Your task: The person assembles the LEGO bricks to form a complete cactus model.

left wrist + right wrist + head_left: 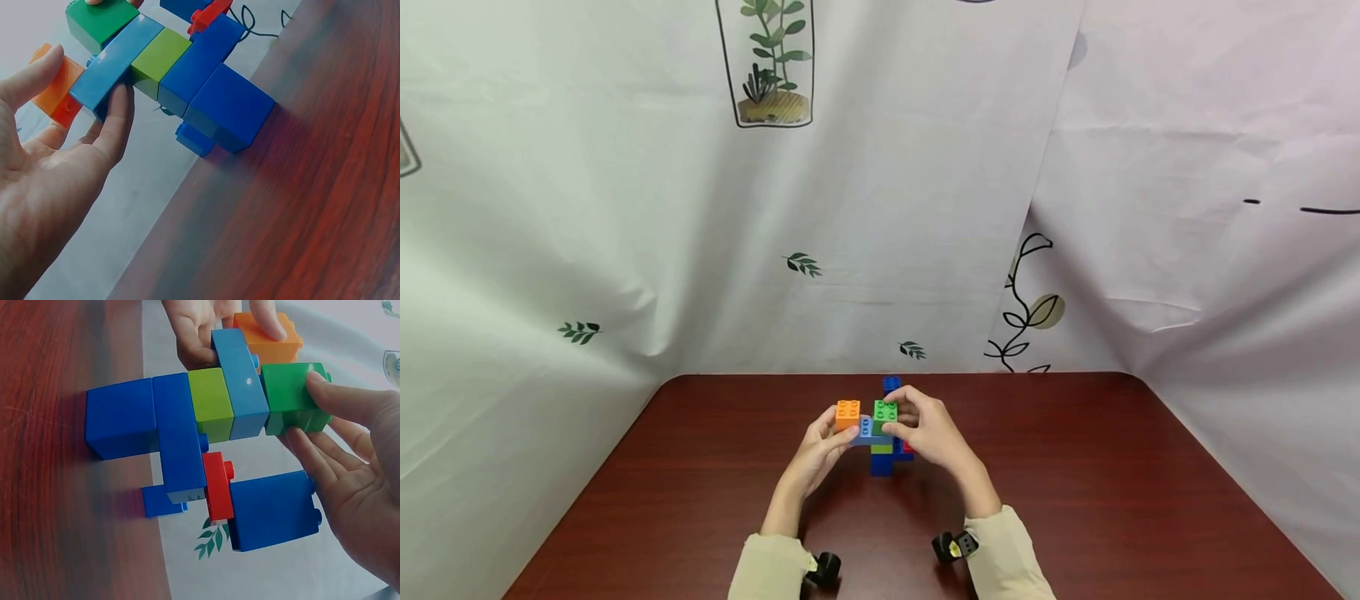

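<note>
A stack of toy building bricks stands on the table in front of both hands. Its base is a dark blue brick [119, 419], followed upward by a long dark blue brick [178, 434], a lime brick [210, 405] and a long light blue brick [240, 387]. My left hand [815, 457] grips the orange brick [847, 413] at the light blue brick's left end, one finger bent beneath. Between thumb and fingers, my right hand [934, 431] pinches a green brick [885, 414] at the other end. A flat red brick [217, 487] bears another dark blue brick [275, 512].
A small blue brick [162, 501] shows beside the stack's lower part. The brown wooden table [700, 483] ends at a pale patterned cloth [887, 208] behind and at the sides. Each wrist carries a small black camera, such as the left wrist camera [826, 570].
</note>
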Motion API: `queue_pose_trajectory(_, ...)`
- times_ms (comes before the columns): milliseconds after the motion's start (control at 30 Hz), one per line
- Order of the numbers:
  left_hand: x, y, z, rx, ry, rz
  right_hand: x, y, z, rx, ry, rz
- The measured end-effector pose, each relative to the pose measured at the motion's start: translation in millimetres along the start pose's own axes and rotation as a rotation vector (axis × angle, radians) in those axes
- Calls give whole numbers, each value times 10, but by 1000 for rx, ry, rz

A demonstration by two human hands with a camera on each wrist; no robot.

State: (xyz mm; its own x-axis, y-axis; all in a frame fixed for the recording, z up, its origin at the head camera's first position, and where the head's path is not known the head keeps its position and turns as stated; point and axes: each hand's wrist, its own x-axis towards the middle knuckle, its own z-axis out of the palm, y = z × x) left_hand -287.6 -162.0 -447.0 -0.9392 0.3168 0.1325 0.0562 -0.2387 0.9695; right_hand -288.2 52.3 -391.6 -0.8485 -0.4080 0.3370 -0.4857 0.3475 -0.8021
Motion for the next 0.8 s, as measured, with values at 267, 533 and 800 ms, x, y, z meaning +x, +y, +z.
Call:
queue_pose_trajectory(267, 0, -12, 15, 0, 22, -11, 7, -2, 29, -5, 5, -24)
queue_pose_trajectory(533, -1, -5, -13, -8, 2, 6, 31, -12, 60, -41, -3, -37)
queue_pose_trajectory(800, -2, -15, -7, 4, 7, -4, 45, -10, 50, -50, -11, -26)
